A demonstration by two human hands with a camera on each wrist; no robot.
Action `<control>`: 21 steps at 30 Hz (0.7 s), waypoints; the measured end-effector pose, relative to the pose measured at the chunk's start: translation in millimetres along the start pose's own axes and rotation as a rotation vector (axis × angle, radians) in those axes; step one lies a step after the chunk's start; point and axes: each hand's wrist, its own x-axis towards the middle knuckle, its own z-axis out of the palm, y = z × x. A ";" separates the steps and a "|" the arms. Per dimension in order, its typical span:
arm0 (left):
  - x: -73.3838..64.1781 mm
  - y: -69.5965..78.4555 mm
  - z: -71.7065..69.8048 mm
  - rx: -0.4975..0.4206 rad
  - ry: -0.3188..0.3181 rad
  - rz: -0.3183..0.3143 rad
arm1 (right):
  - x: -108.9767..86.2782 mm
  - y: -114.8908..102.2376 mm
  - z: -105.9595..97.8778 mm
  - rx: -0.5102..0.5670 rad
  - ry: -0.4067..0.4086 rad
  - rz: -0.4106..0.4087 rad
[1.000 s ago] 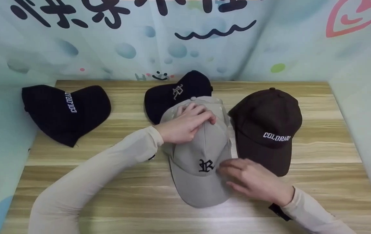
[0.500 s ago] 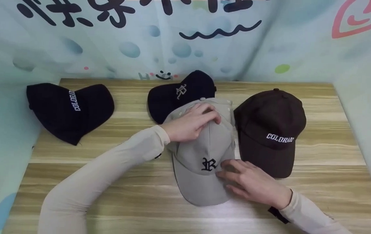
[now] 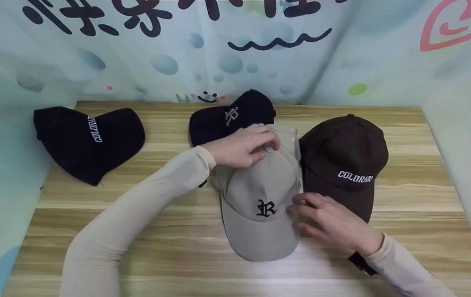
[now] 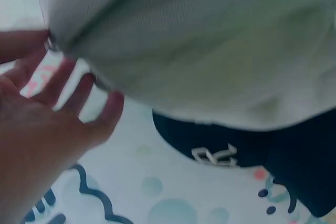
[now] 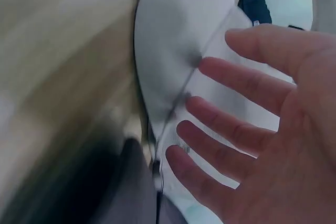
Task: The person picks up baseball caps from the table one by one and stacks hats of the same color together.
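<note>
Midway across the wooden table [image 3: 169,247], the left hand [image 3: 241,145] pinches a grey cap [image 3: 248,185] by its crown, likely steadying it, while the right hand [image 3: 334,220], fingers extended, touches its side. A dark cap [image 3: 74,144], a similar cap [image 3: 249,110] and a brown cap [image 3: 344,148] lie nearer the back edge, perhaps leaving room, before printed cloth [image 3: 202,72].

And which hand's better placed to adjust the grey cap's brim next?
Probably the right hand: it's beside the grey cap, fingers spread and close to the brim. The left hand is up at the crown, fingers bent over the top, farther from the brim.
</note>
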 end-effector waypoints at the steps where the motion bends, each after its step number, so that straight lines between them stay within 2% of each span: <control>1: 2.5 -1.9 -3.8 -0.013 -0.018 -0.006 | -0.5 3.7 -3.7 -0.005 0.022 0.001; 5: 15.6 -10.5 -18.8 -0.035 -0.067 -0.042 | -2.2 17.3 -21.7 -0.033 0.138 -0.009; 7: 24.1 -15.7 -25.3 0.001 -0.090 -0.075 | -3.6 22.1 -30.7 -0.038 0.188 -0.014; 10: 38.1 -25.5 -32.0 0.103 -0.146 -0.165 | -7.3 27.0 -41.5 -0.035 0.235 -0.008; 13: 53.8 -36.3 -33.4 0.264 -0.213 -0.242 | -13.0 31.1 -48.0 -0.035 0.256 0.014; 19: 82.1 -53.9 -22.2 0.737 -0.361 -0.347 | -24.7 43.7 -54.0 0.000 0.273 0.074; 21: 88.3 -58.0 -18.7 0.850 -0.395 -0.366 | -25.9 48.2 -55.6 0.037 0.285 0.077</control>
